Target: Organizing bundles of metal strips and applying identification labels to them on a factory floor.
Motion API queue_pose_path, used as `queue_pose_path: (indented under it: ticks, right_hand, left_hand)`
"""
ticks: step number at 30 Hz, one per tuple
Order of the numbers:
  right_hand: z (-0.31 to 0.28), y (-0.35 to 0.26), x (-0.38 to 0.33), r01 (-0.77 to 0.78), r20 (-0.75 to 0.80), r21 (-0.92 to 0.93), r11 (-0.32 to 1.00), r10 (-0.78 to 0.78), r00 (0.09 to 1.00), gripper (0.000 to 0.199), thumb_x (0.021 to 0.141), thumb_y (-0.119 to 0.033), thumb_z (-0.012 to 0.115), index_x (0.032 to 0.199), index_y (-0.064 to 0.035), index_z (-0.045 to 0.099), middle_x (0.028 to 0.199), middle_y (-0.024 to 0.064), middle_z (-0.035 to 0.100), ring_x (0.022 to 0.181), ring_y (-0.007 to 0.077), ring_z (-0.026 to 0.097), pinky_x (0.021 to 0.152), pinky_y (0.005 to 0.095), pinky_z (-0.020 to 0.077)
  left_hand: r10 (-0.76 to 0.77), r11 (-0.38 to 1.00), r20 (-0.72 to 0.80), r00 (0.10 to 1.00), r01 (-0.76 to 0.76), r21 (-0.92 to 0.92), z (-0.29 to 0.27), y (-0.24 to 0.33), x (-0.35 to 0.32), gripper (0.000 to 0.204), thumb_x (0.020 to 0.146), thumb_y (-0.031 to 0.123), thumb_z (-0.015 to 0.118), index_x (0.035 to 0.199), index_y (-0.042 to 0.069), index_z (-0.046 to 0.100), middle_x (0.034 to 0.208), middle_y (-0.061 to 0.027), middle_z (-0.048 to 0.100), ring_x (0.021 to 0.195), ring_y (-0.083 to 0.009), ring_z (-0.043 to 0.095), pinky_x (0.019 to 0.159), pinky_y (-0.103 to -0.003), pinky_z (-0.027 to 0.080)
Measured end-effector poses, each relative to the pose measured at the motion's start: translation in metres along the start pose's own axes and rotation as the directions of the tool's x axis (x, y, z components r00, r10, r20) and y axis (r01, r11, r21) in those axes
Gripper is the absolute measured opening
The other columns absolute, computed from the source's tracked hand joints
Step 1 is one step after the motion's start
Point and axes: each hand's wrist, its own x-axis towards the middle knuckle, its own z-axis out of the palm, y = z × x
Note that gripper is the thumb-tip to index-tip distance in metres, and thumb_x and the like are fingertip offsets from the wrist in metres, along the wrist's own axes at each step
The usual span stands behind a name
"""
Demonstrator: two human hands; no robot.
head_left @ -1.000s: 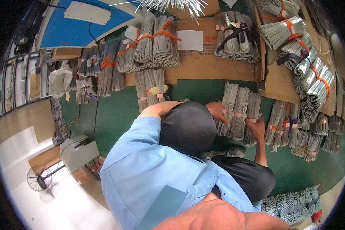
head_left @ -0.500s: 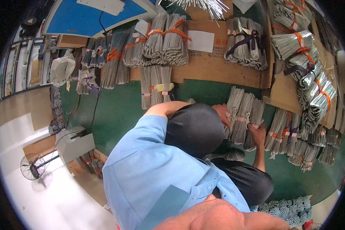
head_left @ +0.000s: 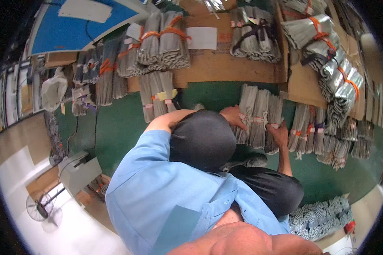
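Observation:
Three long bundles of thin grey strips (head_left: 256, 121) lie side by side on the green floor, bound with pale ties and small red-and-white labels. My left hand (head_left: 234, 116) grips the left bundle at its outer side, fingers curled onto it near the label. On the other side, my right hand (head_left: 278, 134) is closed around the right bundle's lower part. The middle bundle is squeezed between the outer two. My bent knees and a shoe are close below the bundles.
To the right lie more bundles with orange and purple ties (head_left: 306, 129). Tied bundles (head_left: 164, 42) rest on cardboard (head_left: 217, 68) ahead, beside a white sheet (head_left: 202, 38). Silvery bundles (head_left: 347, 85) are stacked far right. A standing fan (head_left: 42, 208) is at left.
The whole view has shifted, so the scene sits higher and further left. Both hands keep their places on the three bundles.

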Motion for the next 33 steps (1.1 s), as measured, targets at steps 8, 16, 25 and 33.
queue_pose_path:
  ticks: [8, 16, 25, 33]
  right_hand:
    - [0.012, 0.041, 0.02, 0.016, -0.048, 0.001, 1.0, -0.015, 0.999, 0.109, 0.061, -0.056, 0.078, 0.133, 0.0166, 0.04, 0.118, 0.0328, 0.06, 0.112, 0.0413, 0.06, 0.093, 0.0421, 0.048]
    - [0.009, 0.029, 0.014, -0.002, -0.088, -0.047, 0.999, -0.002, 0.996, 0.105, 0.062, -0.056, 0.078, 0.131, 0.0145, 0.043, 0.117, 0.0311, 0.061, 0.112, 0.0413, 0.06, 0.094, 0.0431, 0.0474]
    - [0.007, 0.041, 0.018, -0.031, -0.058, -0.137, 0.99, 0.023, 0.998, 0.113, 0.059, -0.063, 0.074, 0.133, 0.0162, 0.04, 0.113, 0.0347, 0.061, 0.108, 0.042, 0.062, 0.092, 0.0435, 0.0489]
    - [0.013, 0.041, 0.024, -0.019, -0.039, -0.121, 0.992, 0.014, 0.999, 0.115, 0.058, -0.063, 0.075, 0.133, 0.0163, 0.04, 0.111, 0.0351, 0.061, 0.106, 0.0432, 0.062, 0.09, 0.0435, 0.0495]
  left_hand:
    - [0.023, 1.0, 0.04, 0.999, -0.023, 0.006, -0.006, 0.008, -0.002, 0.113, 0.054, 0.062, 0.083, 0.126, -0.016, 0.044, 0.12, -0.0293, 0.059, 0.111, -0.0384, 0.06, 0.093, -0.039, 0.049]
    - [0.037, 0.999, -0.051, 0.998, -0.036, 0.012, 0.005, -0.005, 0.009, 0.116, 0.052, 0.06, 0.085, 0.127, -0.016, 0.041, 0.12, -0.0283, 0.059, 0.112, -0.0375, 0.06, 0.094, -0.039, 0.049]
    - [0.012, 0.999, 0.07, 0.997, -0.014, 0.034, 0.012, -0.011, 0.026, 0.115, 0.052, 0.062, 0.085, 0.126, -0.015, 0.043, 0.122, -0.0276, 0.059, 0.113, -0.0369, 0.06, 0.094, -0.039, 0.049]
    - [0.094, 0.994, -0.01, 0.996, -0.094, -0.05, 0.019, -0.039, 0.04, 0.114, 0.053, 0.06, 0.085, 0.128, -0.015, 0.042, 0.125, -0.0253, 0.058, 0.115, -0.0357, 0.059, 0.096, -0.038, 0.048]
